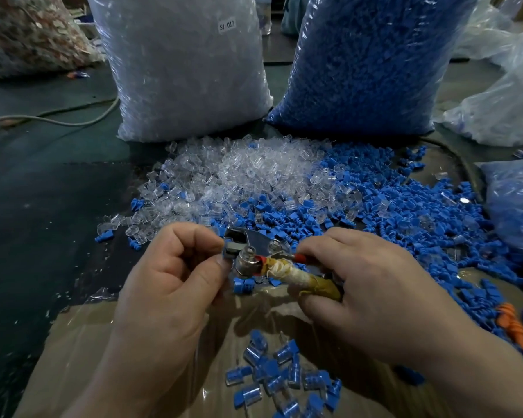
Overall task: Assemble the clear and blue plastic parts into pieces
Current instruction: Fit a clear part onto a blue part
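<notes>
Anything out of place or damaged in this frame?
An orange part lies at the right edge of the blue parts pile, unlike everything around it. The metal hand tool gripped by the right hand has a handle wrapped in frayed, yellowed tape.

Both hands are up over the cardboard [88, 357], sharing a small metal tool [254, 245]. The left hand [166, 285] pinches its head, and the right hand [372, 294] grips the handle [302, 277], which is wrapped in yellowed tape. A clear cap [249, 252] sits in the tool's round socket. Just behind lie a heap of clear parts [239, 173] and a heap of blue parts [405, 212], running into each other. Behind those stand a bag of clear parts [181, 67] and a bag of blue parts [369, 61]. Finished pieces [284, 378] lie on the cardboard below the hands.
</notes>
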A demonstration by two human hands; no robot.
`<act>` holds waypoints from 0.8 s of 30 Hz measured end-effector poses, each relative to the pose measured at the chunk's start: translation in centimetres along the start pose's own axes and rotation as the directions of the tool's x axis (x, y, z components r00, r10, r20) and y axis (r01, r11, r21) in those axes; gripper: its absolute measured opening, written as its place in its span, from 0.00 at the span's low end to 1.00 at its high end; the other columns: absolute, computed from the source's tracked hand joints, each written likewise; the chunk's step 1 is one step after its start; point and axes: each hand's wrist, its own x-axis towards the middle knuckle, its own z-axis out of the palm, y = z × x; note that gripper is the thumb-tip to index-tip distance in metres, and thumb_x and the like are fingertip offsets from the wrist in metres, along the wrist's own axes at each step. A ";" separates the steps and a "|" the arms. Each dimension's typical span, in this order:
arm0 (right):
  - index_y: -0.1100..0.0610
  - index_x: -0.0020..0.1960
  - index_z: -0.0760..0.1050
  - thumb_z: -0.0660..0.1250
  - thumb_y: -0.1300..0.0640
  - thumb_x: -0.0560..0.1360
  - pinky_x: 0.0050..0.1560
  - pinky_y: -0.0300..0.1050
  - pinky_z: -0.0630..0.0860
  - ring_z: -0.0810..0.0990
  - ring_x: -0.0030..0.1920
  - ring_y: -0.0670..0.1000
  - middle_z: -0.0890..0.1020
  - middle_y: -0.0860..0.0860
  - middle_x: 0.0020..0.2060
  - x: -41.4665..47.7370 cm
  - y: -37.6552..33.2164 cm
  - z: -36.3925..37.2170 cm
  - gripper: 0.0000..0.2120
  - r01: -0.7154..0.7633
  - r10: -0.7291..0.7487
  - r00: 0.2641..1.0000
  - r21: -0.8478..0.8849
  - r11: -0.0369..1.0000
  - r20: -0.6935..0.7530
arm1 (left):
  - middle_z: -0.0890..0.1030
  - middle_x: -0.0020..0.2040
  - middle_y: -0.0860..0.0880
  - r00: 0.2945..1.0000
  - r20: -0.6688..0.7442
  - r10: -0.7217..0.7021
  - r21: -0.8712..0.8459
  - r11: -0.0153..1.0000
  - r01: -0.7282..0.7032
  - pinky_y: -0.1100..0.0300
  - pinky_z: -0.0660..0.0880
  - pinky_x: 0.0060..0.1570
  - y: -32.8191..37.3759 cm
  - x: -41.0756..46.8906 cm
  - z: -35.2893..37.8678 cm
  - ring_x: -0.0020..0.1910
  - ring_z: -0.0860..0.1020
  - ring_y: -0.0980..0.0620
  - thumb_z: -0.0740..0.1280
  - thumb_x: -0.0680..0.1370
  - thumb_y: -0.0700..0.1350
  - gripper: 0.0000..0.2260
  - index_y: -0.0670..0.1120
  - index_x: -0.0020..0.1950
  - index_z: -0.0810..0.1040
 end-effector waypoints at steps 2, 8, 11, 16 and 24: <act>0.38 0.55 0.71 0.54 0.30 0.67 0.44 0.33 0.65 0.71 0.44 0.40 0.73 0.35 0.42 -0.1 0.2 0.2 0.22 -0.029 0.030 0.999 0.009 1.000 -0.027 | 0.82 0.36 0.49 0.999 -0.050 0.015 0.059 0.998 -0.013 0.66 0.76 0.27 -0.1 0.1 0.1 0.29 0.79 0.56 0.71 0.70 0.42 0.08 0.56 0.41 0.80; 0.41 0.62 0.68 0.49 0.24 0.65 0.54 0.47 0.66 0.69 0.52 0.47 0.73 0.42 0.50 1.3 2.1 1.3 0.33 -0.243 0.231 0.970 -0.197 0.950 -0.079 | 0.79 0.27 0.49 0.983 -0.041 -0.179 0.215 0.959 0.184 0.66 0.73 0.23 -1.0 0.2 0.2 0.23 0.73 0.55 0.69 0.76 0.38 0.13 0.57 0.42 0.80; 0.44 0.63 0.70 0.50 0.25 0.65 0.58 0.51 0.65 0.70 0.56 0.52 0.74 0.47 0.52 2.0 2.2 1.3 0.35 -0.284 0.273 0.959 -0.241 0.928 -0.077 | 0.82 0.32 0.51 0.987 0.027 -0.158 0.397 0.908 0.135 0.68 0.75 0.26 -1.1 -0.2 0.7 0.24 0.75 0.58 0.70 0.74 0.44 0.11 0.63 0.45 0.78; 0.46 0.62 0.73 0.50 0.29 0.70 0.62 0.53 0.65 0.69 0.59 0.52 0.75 0.47 0.56 1.8 1.2 0.9 0.31 -0.246 0.218 0.962 -0.172 0.954 -0.166 | 0.82 0.33 0.53 0.995 -0.017 -0.099 0.456 0.885 0.095 0.68 0.75 0.25 -1.0 -0.4 1.1 0.26 0.78 0.55 0.71 0.75 0.45 0.12 0.64 0.46 0.77; 0.52 0.47 0.78 0.54 0.47 0.79 0.47 0.51 0.73 0.76 0.42 0.51 0.79 0.47 0.40 0.6 -2.6 1.8 0.15 0.142 -0.147 0.979 -0.044 0.989 -0.141 | 0.81 0.38 0.65 0.985 0.047 0.164 0.571 0.805 -0.162 0.79 0.70 0.36 -0.4 -1.3 1.7 0.38 0.79 0.66 0.70 0.73 0.50 0.05 0.61 0.45 0.78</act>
